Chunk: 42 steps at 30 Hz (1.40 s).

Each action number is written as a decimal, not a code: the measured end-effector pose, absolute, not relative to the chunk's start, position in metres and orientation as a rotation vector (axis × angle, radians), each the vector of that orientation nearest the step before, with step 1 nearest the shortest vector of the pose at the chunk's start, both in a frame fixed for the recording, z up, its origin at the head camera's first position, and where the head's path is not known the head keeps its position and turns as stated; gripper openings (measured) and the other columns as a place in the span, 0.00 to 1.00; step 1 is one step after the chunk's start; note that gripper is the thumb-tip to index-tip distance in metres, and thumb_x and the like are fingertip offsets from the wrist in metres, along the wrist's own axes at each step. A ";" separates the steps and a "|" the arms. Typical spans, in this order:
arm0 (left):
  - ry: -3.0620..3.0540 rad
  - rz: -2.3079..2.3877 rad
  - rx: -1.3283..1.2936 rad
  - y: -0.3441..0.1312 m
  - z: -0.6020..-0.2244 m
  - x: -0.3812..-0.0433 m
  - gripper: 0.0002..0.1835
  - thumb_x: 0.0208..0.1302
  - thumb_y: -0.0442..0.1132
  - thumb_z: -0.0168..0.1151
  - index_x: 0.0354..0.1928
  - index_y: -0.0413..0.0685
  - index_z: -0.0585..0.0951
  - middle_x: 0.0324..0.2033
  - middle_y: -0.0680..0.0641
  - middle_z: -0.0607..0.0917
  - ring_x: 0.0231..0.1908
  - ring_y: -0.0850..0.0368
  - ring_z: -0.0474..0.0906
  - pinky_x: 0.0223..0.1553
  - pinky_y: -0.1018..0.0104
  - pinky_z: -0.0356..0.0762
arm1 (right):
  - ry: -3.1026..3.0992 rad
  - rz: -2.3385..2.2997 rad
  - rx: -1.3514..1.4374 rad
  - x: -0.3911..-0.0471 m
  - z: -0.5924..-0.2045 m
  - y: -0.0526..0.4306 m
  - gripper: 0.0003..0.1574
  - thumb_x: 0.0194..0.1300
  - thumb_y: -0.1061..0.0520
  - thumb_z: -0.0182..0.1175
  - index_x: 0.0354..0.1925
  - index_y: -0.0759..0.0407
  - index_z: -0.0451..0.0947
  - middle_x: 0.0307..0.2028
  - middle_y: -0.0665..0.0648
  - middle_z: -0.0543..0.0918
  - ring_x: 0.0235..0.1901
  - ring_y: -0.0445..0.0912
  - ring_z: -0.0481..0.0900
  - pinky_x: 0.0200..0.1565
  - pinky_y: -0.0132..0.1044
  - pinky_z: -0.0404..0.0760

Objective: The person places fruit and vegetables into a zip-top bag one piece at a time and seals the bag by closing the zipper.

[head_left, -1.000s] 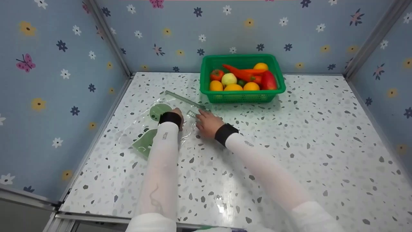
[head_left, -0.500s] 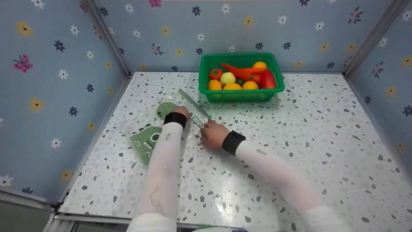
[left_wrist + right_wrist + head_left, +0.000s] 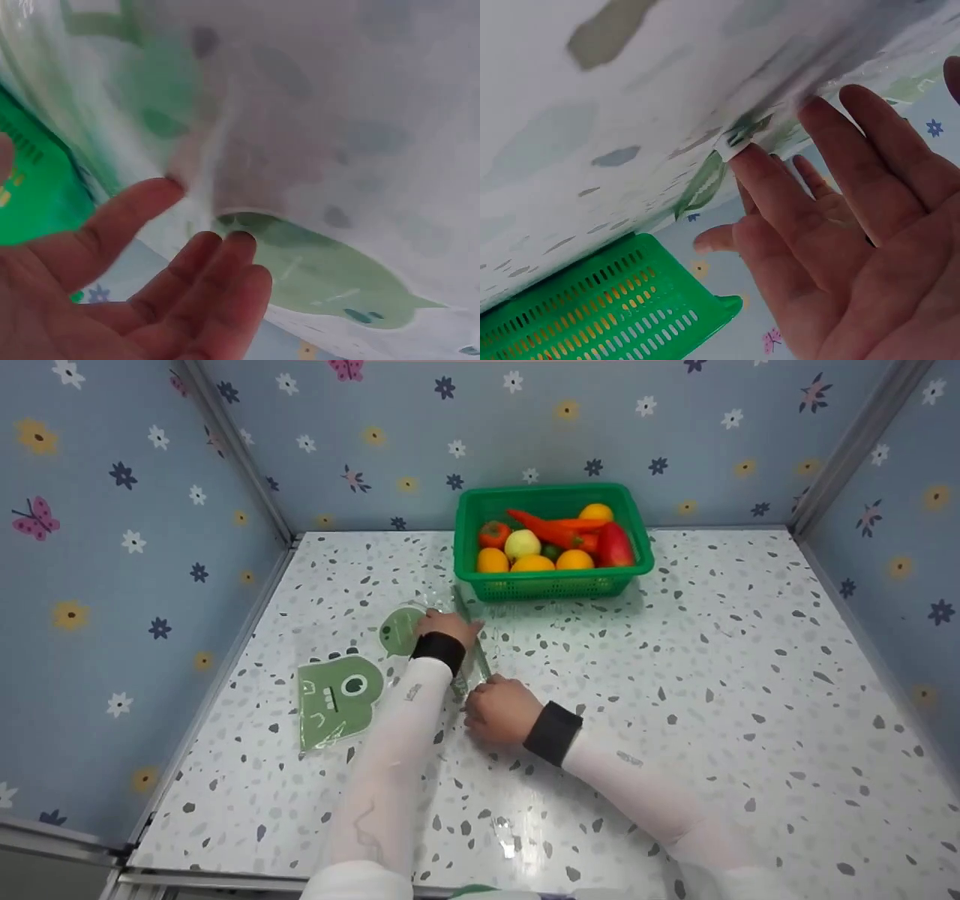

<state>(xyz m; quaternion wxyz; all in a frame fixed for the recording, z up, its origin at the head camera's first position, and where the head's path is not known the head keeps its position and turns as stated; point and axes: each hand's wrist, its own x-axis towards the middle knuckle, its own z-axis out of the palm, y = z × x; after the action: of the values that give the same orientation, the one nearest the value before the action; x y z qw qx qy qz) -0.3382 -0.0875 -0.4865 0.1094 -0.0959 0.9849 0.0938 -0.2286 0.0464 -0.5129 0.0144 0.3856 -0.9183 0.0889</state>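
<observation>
Bag (image 3: 409, 664): a clear plastic zip bag with green printed shapes lies flat on the speckled table (image 3: 675, 697), left of centre and just in front of the green basket (image 3: 551, 585). In the head view its green zip strip (image 3: 471, 639) marks the long axis of the open end, running from the basket's near left corner toward the person, almost straight along the table's depth. The bag's body extends left from that strip, with a round green print (image 3: 399, 630) and a larger monster print (image 3: 335, 699). The left hand (image 3: 446, 624) rests on the bag at the strip's far end; the right hand (image 3: 499, 709) sits at the near end. The basket holds oranges, a tomato, carrots and a red fruit.

Left wrist view: the left hand (image 3: 142, 292) shows straight, relaxed fingers against the clear film, gripping nothing.

Right wrist view: the right hand (image 3: 855, 247) has extended fingers (image 3: 769, 187) touching a small corner of the bag (image 3: 739, 139); whether it pinches cannot be told. The basket (image 3: 607, 307) is below.
</observation>
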 end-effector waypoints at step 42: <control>2.940 0.986 -0.005 -0.108 -0.421 -0.304 0.10 0.72 0.42 0.53 0.31 0.48 0.70 0.20 0.51 0.68 0.20 0.55 0.65 0.25 0.63 0.62 | -2.563 1.453 0.636 -0.285 -0.496 0.047 0.22 0.77 0.61 0.56 0.64 0.58 0.66 0.28 0.59 0.79 0.22 0.47 0.74 0.30 0.38 0.73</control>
<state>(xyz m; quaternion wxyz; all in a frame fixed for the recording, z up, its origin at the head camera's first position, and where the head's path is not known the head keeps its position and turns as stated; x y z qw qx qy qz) -0.3042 -0.1082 -0.4214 0.0204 -0.0017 0.9479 0.3180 -0.2848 0.0469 -0.4961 0.0639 0.2105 -0.8487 0.4810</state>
